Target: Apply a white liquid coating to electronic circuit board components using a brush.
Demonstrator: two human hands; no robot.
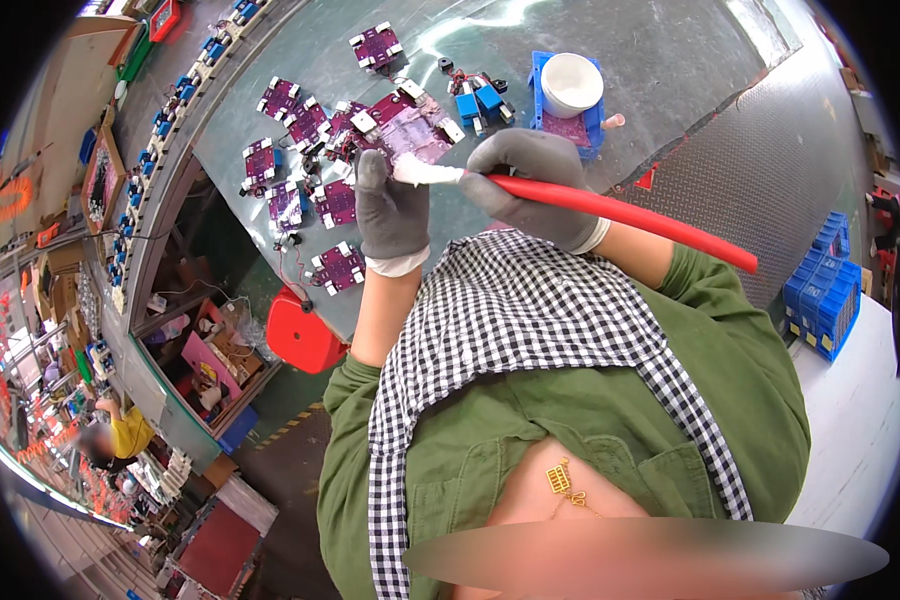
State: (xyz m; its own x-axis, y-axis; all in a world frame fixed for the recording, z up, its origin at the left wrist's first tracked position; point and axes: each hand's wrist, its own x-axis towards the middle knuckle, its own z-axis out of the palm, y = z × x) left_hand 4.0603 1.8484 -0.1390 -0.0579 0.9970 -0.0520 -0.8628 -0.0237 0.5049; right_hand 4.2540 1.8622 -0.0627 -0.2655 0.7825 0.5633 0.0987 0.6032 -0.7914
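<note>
My right hand (535, 185), in a grey glove, grips a brush (620, 208) with a long red handle and a white head. The brush tip lies at the lower edge of a purple circuit board (415, 125) with white connectors. That board looks larger than the others and has a whitish, shiny face. My left hand (392, 210), also gloved in grey, is closed at the board's near edge and seems to hold it; some fingers are hidden. More purple circuit boards (337, 268) with white connectors lie scattered to the left and beyond.
Beyond my right hand, a white tub (572, 85) stands in a blue bin (595, 125). Boards with blue blocks (482, 102) lie at the far middle. A red stool (305, 335) is by the table's left edge. Blue crates (825, 290) stand right. A person (125, 430) works far left.
</note>
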